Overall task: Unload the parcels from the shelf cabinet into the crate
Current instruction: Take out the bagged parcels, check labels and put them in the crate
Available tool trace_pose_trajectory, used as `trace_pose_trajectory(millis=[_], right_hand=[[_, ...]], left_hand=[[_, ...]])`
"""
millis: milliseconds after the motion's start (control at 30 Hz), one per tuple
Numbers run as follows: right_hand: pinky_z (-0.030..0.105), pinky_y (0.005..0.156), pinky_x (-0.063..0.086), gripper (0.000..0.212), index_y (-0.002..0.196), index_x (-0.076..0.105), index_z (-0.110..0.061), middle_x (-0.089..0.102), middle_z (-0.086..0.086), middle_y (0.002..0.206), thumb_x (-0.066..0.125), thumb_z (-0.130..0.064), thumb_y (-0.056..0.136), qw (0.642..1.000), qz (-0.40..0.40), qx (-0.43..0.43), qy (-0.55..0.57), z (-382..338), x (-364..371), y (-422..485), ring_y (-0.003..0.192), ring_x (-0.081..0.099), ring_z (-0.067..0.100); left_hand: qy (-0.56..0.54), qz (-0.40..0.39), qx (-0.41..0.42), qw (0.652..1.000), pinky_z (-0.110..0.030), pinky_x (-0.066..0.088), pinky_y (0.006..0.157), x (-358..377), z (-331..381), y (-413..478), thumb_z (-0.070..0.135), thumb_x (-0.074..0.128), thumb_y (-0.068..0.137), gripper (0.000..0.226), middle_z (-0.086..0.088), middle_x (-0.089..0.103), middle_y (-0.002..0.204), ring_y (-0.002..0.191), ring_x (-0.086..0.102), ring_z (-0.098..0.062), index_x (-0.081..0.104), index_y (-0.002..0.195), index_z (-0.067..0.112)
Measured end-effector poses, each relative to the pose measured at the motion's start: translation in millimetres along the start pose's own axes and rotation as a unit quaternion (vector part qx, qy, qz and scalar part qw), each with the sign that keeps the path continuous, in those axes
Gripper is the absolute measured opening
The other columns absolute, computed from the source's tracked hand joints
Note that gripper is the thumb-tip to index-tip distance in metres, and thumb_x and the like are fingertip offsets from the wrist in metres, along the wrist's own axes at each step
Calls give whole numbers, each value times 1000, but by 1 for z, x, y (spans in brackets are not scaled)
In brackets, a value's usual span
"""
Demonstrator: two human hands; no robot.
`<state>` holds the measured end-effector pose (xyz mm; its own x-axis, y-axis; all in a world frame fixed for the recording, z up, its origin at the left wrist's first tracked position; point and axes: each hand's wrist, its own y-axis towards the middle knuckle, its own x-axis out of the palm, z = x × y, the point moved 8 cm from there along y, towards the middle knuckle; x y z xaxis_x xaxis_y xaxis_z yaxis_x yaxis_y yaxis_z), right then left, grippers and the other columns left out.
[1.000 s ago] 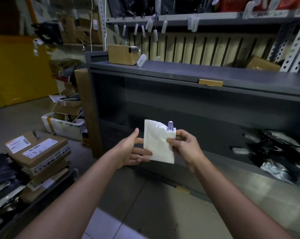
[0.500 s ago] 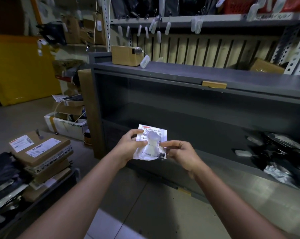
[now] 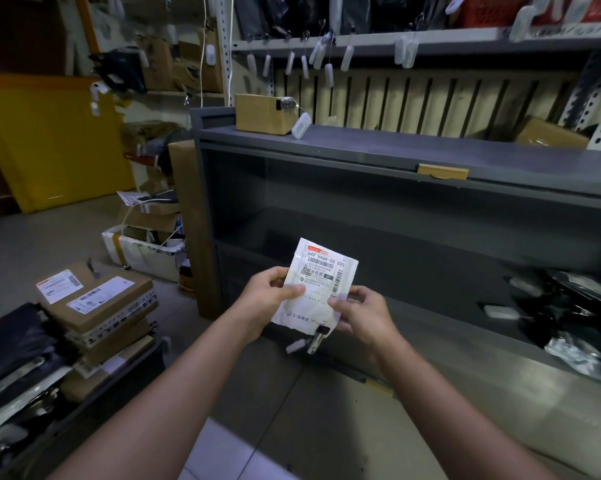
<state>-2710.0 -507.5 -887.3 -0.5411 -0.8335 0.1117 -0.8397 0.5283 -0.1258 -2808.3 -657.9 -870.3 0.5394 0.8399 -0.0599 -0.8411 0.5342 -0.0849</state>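
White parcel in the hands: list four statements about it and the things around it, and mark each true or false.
1. The left hand and the right hand both hold the white parcel. True.
2. The parcel shows its blank side to the camera. False: its shipping label faces the camera.
3. A brown box sits on top of the grey cabinet. True.
4. No boxes stand on the person's left. False: stacked cardboard boxes stand there.
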Motion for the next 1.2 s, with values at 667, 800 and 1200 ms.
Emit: trace_pose_trajectory(millis=[667, 800, 1200], right_hand=[[49, 82, 60, 12, 102, 64, -8, 72, 8, 100, 66, -2, 92, 989, -97, -48, -104, -27, 117, 28, 93, 72, 23], [47, 82, 60, 14, 102, 64, -9, 73, 7, 100, 69, -4, 91, 981, -147, -46, -116, -29, 181, 33, 92, 73, 23], [24, 62, 54, 22, 109, 65, -9, 71, 5, 102, 71, -4, 88, 945, -263, -49, -189, 33, 397, 50, 89, 70, 17]], left_hand=[[42, 111, -37, 992, -28, 58, 62, -124, 21, -34, 10, 65, 94, 13, -6, 70, 108, 92, 71, -20, 64, 107, 10], [22, 164, -45, 985, -24, 55, 54, -182, 20, -47, 6, 64, 94, 12, -8, 71, 105, 84, 71, -17, 64, 106, 7], [-17, 288, -82, 954, -33, 61, 61, -370, -37, -82, 4, 63, 94, 9, -14, 72, 106, 81, 73, -19, 63, 100, 11]])
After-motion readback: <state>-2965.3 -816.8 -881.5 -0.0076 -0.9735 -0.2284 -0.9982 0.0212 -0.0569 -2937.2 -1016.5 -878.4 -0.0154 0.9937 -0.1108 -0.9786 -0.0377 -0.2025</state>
